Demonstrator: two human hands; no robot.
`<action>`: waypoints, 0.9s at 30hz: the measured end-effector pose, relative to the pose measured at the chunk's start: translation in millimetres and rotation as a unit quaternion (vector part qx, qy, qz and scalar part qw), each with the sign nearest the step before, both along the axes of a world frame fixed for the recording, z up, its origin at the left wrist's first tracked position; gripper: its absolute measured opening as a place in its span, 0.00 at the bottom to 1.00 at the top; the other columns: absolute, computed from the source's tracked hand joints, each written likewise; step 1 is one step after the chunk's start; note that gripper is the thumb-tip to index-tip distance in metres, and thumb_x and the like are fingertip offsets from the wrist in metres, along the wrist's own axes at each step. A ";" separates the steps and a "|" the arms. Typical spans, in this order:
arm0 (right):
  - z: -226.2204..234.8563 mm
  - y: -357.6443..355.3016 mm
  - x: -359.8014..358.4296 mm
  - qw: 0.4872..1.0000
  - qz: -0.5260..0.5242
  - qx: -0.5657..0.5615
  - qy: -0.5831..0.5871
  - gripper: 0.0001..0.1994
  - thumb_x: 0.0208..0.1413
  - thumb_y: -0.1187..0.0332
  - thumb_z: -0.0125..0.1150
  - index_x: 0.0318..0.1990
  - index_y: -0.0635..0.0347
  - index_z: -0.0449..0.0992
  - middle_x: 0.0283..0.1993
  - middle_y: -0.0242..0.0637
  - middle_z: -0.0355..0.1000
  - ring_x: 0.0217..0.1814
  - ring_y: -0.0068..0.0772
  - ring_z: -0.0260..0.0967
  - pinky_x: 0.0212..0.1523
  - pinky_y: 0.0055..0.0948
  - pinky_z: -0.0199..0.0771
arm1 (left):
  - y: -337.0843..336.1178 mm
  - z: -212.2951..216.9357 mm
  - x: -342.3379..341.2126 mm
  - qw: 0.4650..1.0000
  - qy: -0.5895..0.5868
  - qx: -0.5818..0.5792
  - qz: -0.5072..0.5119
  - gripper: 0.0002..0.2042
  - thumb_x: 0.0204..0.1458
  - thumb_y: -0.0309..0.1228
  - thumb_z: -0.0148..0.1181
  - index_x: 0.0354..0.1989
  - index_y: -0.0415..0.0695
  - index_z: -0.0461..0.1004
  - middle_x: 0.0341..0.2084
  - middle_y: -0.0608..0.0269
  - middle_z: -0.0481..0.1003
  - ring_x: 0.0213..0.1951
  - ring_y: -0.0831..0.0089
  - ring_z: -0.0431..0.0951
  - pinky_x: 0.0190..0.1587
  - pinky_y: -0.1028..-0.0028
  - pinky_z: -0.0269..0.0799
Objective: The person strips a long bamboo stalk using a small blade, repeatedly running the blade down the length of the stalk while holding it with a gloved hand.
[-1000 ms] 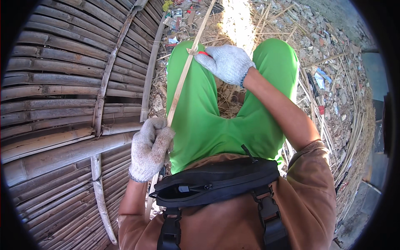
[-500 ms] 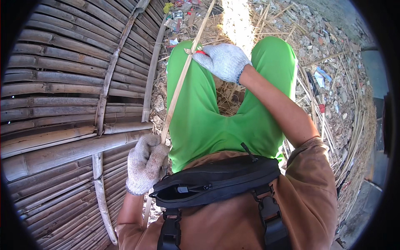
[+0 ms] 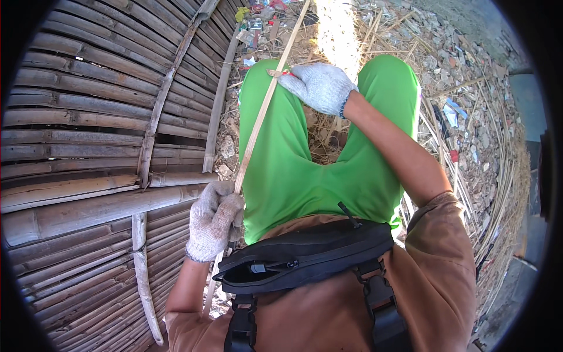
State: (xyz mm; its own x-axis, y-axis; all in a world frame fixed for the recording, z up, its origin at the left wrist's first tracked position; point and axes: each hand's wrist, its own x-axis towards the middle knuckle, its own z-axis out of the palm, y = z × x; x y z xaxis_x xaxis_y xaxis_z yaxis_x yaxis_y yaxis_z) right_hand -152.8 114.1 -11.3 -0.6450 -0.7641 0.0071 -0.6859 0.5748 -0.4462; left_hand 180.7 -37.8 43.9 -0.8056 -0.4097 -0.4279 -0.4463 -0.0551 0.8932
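Note:
A long, pale bamboo strip [image 3: 261, 120] slants across my right-leaning lap, over my left thigh, from the far ground back past my left side. My left hand [image 3: 214, 220], in a dirty white knit glove, is closed around it beside my left hip. Near my left knee, my gloved right hand [image 3: 319, 87] grips a red-handled knife [image 3: 286, 73]. Its short brownish blade lies across the strip; most of the handle is hidden in the glove.
On the left stands a slatted bamboo wall [image 3: 88, 117] with a thick cross pole. Rubble, straw and litter [image 3: 463, 111] cover the ground ahead and to the right. A black waist bag [image 3: 316, 252], partly unzipped, rests against my front.
My left hand has shifted slightly forward and right, still around the bamboo strip. The right hand and knife stay near my left knee, with only a small shift.

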 end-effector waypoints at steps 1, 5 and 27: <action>-5.7 -2.5 -1.7 1.000 -0.013 -0.002 0.014 0.43 0.70 0.27 0.34 0.38 0.56 0.85 0.38 0.56 0.83 0.44 0.61 0.82 0.52 0.54 0.81 | 1.8 5.5 -4.5 0.999 -0.004 0.036 0.012 0.08 0.68 0.29 0.60 0.50 0.40 0.71 0.23 0.66 0.74 0.21 0.84 0.70 0.19 0.79 0.64; -9.2 1.4 -8.7 1.000 -0.012 -0.010 0.008 0.43 0.70 0.26 0.34 0.38 0.56 0.86 0.38 0.55 0.83 0.44 0.61 0.83 0.52 0.55 0.81 | 4.1 6.4 -9.1 0.997 0.024 0.067 0.023 0.06 0.69 0.27 0.59 0.49 0.40 0.70 0.21 0.65 0.72 0.16 0.81 0.68 0.17 0.78 0.64; -13.8 8.8 -25.3 0.999 -0.032 0.000 0.033 0.38 0.72 0.30 0.35 0.47 0.54 0.83 0.45 0.53 0.84 0.49 0.60 0.82 0.54 0.57 0.80 | 6.7 25.4 57.1 0.998 0.012 0.043 0.041 0.04 0.67 0.22 0.58 0.45 0.41 0.69 0.28 0.67 0.72 0.24 0.83 0.68 0.28 0.78 0.65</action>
